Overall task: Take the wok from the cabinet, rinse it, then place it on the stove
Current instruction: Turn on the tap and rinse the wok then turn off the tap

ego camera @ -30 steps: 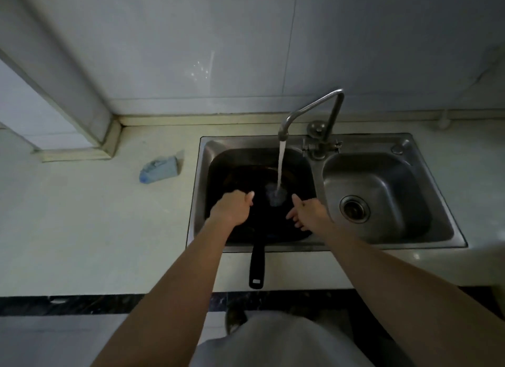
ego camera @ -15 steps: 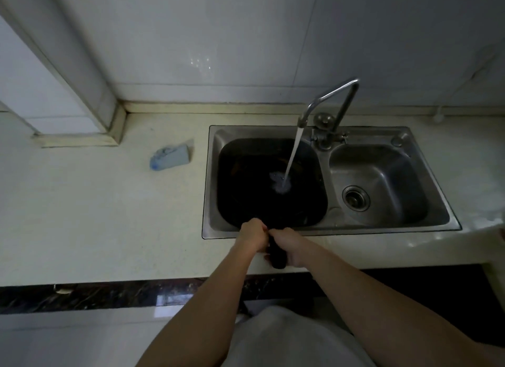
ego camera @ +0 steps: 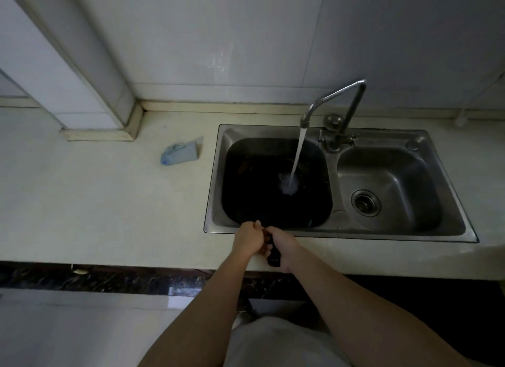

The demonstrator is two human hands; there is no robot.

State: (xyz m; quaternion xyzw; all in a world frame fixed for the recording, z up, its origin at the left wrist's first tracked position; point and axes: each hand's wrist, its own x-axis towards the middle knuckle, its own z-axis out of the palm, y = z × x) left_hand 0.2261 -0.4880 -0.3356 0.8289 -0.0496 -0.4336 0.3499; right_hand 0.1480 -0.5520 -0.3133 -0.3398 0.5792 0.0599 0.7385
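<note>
The black wok (ego camera: pixel 262 191) lies in the left basin of the steel double sink (ego camera: pixel 336 232). Its black handle (ego camera: pixel 274 258) sticks out over the sink's front rim toward me. My left hand (ego camera: pixel 248 239) and my right hand (ego camera: pixel 282 246) both grip that handle, side by side, fingers curled round it. The faucet (ego camera: pixel 337 101) is running, and its stream (ego camera: pixel 296 158) splashes into the wok right of centre. The stove is out of view.
A crumpled blue cloth (ego camera: pixel 180 152) lies on the pale countertop (ego camera: pixel 103 202) left of the sink. The right basin with its drain (ego camera: pixel 366 202) holds nothing. A tiled wall and a boxed corner stand behind the counter.
One second ago both hands were over the wok inside the basin. They drew back to the handle at the front rim and now hold it; the view shifted left.
</note>
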